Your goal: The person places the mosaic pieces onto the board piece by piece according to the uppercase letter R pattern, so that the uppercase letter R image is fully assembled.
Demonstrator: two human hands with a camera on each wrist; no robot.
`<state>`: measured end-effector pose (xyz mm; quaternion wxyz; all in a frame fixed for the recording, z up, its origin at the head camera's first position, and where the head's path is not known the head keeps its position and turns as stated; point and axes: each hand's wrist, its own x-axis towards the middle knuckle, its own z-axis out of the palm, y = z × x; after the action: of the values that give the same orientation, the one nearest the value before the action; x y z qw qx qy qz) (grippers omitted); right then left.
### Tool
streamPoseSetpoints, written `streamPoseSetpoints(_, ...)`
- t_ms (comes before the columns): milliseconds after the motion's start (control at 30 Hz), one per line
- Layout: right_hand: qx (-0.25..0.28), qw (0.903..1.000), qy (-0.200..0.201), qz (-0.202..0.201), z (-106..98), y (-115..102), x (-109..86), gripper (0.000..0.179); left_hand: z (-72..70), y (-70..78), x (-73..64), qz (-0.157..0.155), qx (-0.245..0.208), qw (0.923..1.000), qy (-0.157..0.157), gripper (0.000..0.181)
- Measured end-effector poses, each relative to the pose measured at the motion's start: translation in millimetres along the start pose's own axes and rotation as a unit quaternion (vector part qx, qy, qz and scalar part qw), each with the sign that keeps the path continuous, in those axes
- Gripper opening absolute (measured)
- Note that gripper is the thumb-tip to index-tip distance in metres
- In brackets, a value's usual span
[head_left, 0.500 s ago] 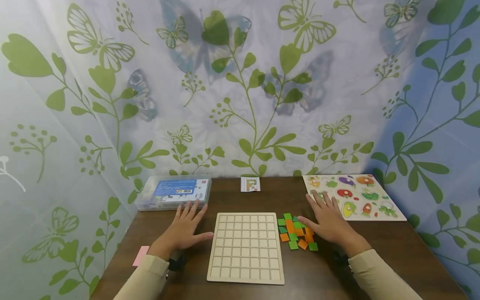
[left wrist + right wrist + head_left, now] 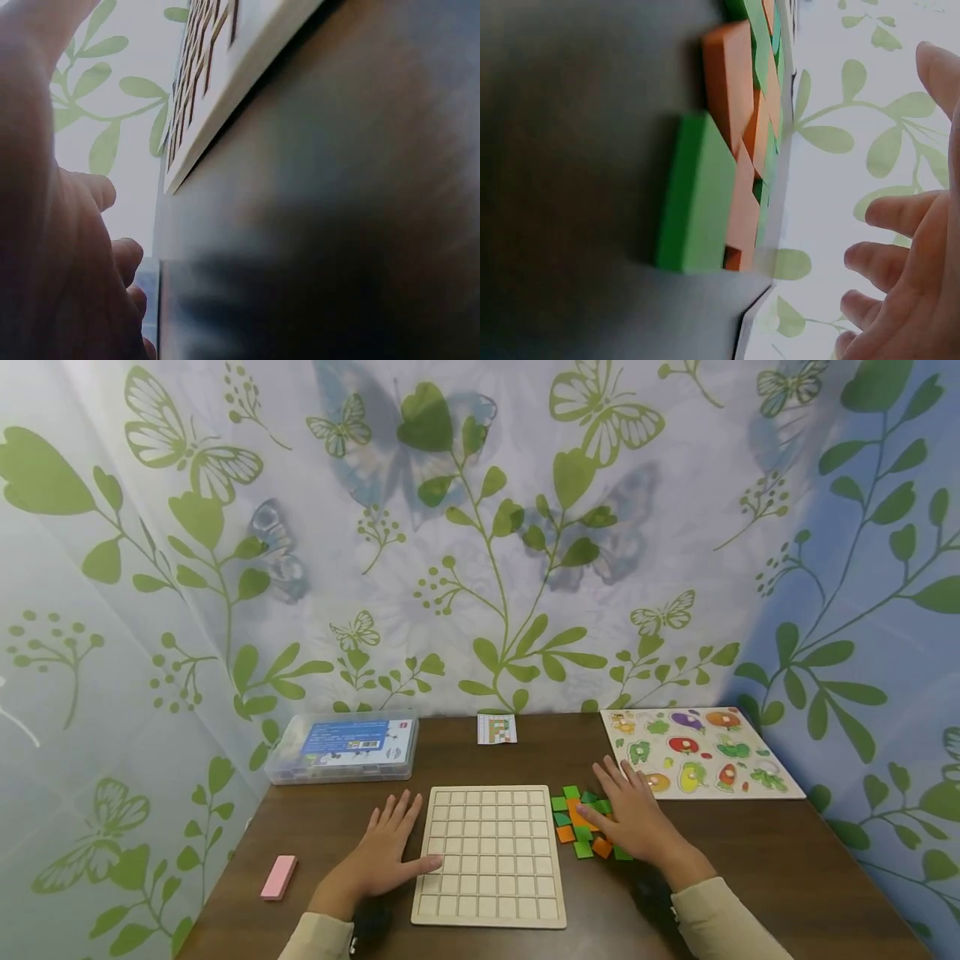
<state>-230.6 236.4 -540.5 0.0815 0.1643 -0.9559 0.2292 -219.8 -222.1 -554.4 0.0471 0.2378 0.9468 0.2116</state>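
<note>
A square wooden grid board (image 2: 491, 862) lies at the front middle of the table. My left hand (image 2: 375, 857) is beside its left edge, palm down with fingers spread, and the thumb overlaps the board's rim. To the board's right is a pile of green and orange tiles (image 2: 582, 850). Above these tiles hovers my right hand (image 2: 641, 822), its fingers spread, covering part of the pile. The right wrist view shows a thick green tile (image 2: 697, 195) at the pile's near end, with the fingers (image 2: 900, 214) apart from it. Both hands hold nothing.
A clear plastic case (image 2: 341, 747) with a blue label stands at the back left. Near the left table edge lies a pink block (image 2: 279, 877). A small printed card (image 2: 497, 729) lies at the back, and a vegetable puzzle board (image 2: 705, 756) at the back right.
My left hand has come back from near the plastic case, its thumb now over the board's edge. The right hand has shifted left over the tiles. The pink block is now fully uncovered.
</note>
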Motion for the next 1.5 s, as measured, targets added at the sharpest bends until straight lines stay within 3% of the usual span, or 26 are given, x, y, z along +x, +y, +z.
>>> streamPoseSetpoints(267, 0.022, 0.9996, -0.003, 0.02, 4.5, -4.8, -14.9, 0.087, 13.2, 5.3, -11.9, -0.004, -0.028, 0.9996, 0.007, 0.114)
streamPoseSetpoints(467, 0.052, 0.9975, 0.01, 0.047, 3.5, -5.0, -25.9, 0.086, 17.4, 17.4, -16.1, -0.003, -0.049, 0.9988, -0.001, 0.121)
streamPoseSetpoints(667, 0.052, 0.9964, 0.05, 0.045, 4.4, -4.2, -28.6, 0.07, 22.4, 28.8, -20.2, 0.006, -0.029, 0.9996, -0.002, 0.131)
streamPoseSetpoints(867, 0.046, 0.9928, 0.066, 0.089, 6.7, -3.4, -33.0, 0.051, 24.6, 33.9, -27.4, 0.009, -0.028, 0.9996, -0.005, 0.136)
streamPoseSetpoints(1000, 0.052, 0.9905, 0.062, 0.112, 8.3, -2.2, -36.2, 0.049, 27.0, 34.1, -30.6, 0.018, -0.019, 0.9997, 0.0, 0.14)
streamPoseSetpoints(1200, 0.039, 0.9916, 0.056, 0.11, 13.1, -1.2, -35.4, 0.047, 30.1, 32.0, -34.0, 0.029, -0.001, 0.9996, 0.001, 0.146)
streamPoseSetpoints(1500, 0.002, 0.9891, 0.078, 0.125, 19.2, -6.1, -27.6, 0.037, 28.4, 33.7, -35.3, 0.04, 0.014, 0.9991, -0.001, 0.146)
